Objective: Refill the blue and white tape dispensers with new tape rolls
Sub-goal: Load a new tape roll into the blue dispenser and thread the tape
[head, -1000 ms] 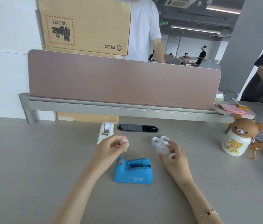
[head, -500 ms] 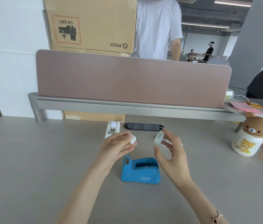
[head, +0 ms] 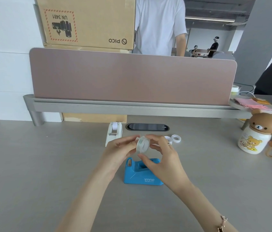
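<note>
Both hands have come together since half a second ago, so the left hand (head: 120,152) and right hand (head: 163,159) now share one clear tape roll (head: 142,144), fingers of each closed on it above the blue dispenser (head: 142,173) on the table (head: 31,164). Behind, the white dispenser (head: 114,133) stands upright, with two spare rolls (head: 176,138) just right of the hands.
</note>
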The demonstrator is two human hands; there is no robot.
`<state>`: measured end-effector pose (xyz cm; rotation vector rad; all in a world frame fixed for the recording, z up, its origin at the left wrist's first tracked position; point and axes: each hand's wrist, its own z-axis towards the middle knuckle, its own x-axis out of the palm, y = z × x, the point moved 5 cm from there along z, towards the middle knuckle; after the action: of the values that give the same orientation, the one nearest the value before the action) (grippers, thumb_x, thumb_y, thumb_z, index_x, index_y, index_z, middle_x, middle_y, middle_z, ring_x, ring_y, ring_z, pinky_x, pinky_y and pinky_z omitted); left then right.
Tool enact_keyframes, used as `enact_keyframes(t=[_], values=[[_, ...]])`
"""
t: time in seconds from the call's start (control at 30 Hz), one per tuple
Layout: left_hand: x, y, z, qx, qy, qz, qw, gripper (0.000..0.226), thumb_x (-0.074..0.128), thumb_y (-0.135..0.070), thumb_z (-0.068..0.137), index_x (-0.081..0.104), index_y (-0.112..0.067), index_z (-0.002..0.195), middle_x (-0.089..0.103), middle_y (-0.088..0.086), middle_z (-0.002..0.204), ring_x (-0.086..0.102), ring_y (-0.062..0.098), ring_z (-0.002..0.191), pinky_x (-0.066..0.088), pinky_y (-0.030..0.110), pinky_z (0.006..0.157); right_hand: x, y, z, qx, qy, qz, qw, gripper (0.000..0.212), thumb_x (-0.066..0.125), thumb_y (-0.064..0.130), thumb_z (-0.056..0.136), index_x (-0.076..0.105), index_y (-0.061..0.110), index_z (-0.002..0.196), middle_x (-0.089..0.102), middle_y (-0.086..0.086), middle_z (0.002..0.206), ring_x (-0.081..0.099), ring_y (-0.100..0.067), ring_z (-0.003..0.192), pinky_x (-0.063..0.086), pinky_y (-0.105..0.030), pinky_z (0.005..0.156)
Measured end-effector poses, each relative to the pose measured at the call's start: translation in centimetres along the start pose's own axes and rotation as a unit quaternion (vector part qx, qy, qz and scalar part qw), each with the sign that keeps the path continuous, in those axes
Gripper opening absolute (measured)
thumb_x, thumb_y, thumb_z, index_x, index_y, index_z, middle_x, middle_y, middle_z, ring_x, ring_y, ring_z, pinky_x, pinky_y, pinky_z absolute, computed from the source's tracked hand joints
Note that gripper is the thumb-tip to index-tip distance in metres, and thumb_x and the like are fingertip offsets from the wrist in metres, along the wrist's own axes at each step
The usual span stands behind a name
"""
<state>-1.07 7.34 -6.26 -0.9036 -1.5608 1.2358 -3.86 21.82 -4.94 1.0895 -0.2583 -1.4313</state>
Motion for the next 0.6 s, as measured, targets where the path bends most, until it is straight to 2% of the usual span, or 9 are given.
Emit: enact_keyframes(t=[0.17,0.4,0.6], values=[[-0.34,-0.05,0.03,-0.012,0.01,-0.015,1.0,0.023,0.068,-0.01,0.084,0.072,-0.009,0.107,0.077,0.005,0.101,0.072,0.016,0.098,0.054,0.031,0.093,-0.01,-0.18,0.1,-0.007,-0.005,-0.026,1.0,0.044,0.075,0.014,0.078,0.055,0.022,0.116,0.063,0.006,0.112,0.057,-0.004,0.108,0.042,-0.011,0.096],[-0.22,-0.12,-0.07,-0.025,0.034,-0.033,0.999,0.021,0.066,-0.009,0.085,0.072,-0.01,0.104,0.077,0.005,0.099,0.073,0.015,0.093,0.059,0.024,0.08,-0.07,0.09,0.17,0.002,-0.002,-0.01,1.0,0.043,0.075,0.016,0.078,0.055,0.026,0.115,0.062,0.009,0.112,0.056,-0.005,0.109,0.042,-0.01,0.095],[-0.46,-0.07,-0.32,-0.036,0.037,-0.025,0.998,0.022,0.065,-0.01,0.085,0.072,-0.011,0.106,0.077,0.005,0.101,0.073,0.016,0.094,0.058,0.026,0.083,0.02,0.28,0.11,-0.012,0.006,-0.027,1.0,0.046,0.076,0.018,0.077,0.055,0.024,0.116,0.062,0.009,0.111,0.057,-0.004,0.107,0.042,-0.009,0.095]])
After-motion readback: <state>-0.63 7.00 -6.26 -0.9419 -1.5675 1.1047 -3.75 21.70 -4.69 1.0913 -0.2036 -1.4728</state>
